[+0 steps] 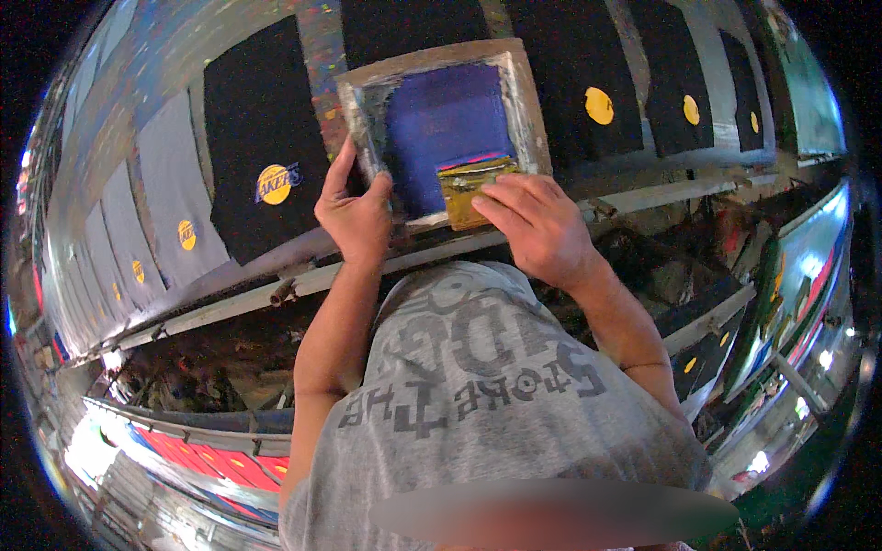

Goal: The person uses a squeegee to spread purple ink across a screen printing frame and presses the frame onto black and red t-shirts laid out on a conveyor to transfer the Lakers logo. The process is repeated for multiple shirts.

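Observation:
My left hand (356, 216) grips the left side of a screen-printing frame (533, 115), with thumb and fingers at its edge. The frame has a worn, pale border round a purple-blue mesh (432, 124), and it sits over the long work surface. My right hand (542, 225) holds a flat squeegee (455, 207) smeared with yellow, with a thin pink line along its top, at the lower right of the mesh. What lies under the frame is hidden by it.
Black shirts (262, 110) and grey shirts (170, 193) with round yellow prints line the sloping surface (322, 64) on both sides. A metal rail (234, 308) runs along its near edge. Behind me are racks with red garments (234, 466); another rack (799, 303) stands at right.

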{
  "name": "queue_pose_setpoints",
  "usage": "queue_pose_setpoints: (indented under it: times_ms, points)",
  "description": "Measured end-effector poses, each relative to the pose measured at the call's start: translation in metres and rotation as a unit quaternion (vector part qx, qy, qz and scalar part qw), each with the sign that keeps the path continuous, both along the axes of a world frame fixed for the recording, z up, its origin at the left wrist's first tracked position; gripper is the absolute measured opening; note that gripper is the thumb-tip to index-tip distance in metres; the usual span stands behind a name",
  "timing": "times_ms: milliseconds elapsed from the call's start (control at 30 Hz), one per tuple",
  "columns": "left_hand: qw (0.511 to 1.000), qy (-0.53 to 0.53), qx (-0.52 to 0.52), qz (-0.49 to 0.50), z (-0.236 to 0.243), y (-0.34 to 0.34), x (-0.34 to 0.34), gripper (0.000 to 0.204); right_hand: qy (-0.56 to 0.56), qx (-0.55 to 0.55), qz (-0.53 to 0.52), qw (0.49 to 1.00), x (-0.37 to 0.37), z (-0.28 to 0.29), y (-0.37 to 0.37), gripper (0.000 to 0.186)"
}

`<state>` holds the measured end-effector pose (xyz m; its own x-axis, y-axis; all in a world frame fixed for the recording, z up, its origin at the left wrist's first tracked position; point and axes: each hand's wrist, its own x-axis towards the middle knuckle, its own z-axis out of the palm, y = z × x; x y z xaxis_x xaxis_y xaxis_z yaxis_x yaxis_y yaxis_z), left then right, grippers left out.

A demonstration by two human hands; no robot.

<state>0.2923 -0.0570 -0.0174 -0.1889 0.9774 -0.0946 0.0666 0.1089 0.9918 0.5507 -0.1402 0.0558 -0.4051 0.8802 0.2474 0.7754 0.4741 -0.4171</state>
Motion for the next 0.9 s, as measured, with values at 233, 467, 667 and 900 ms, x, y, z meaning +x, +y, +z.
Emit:
queue_pose_setpoints:
  times_ms: [233, 467, 667, 900]
  points:
    - [0.997, 0.03, 0.066, 0.001, -0.016, -0.003, -0.001, 0.055, -0.016, -0.092, 0.054, 0.994, 0.001, 0.038, 0.048, 0.039]
    - [0.992, 0.051, 0.119, -0.003, -0.025, 0.005, -0.006, 0.044, 0.002, -0.035, 0.057, 0.998, -0.008, 0.018, 0.133, 0.039]
    - [0.997, 0.035, 0.067, -0.008, -0.016, 0.01, -0.007, 0.041, -0.011, 0.029, 0.027, 0.999, -0.013, -0.001, 0.144, 0.042]
    - [0.997, 0.058, 0.049, -0.012, -0.011, 0.013, -0.012, 0.037, -0.045, 0.041, 0.066, 0.996, -0.024, 0.005, 0.043, 0.043]
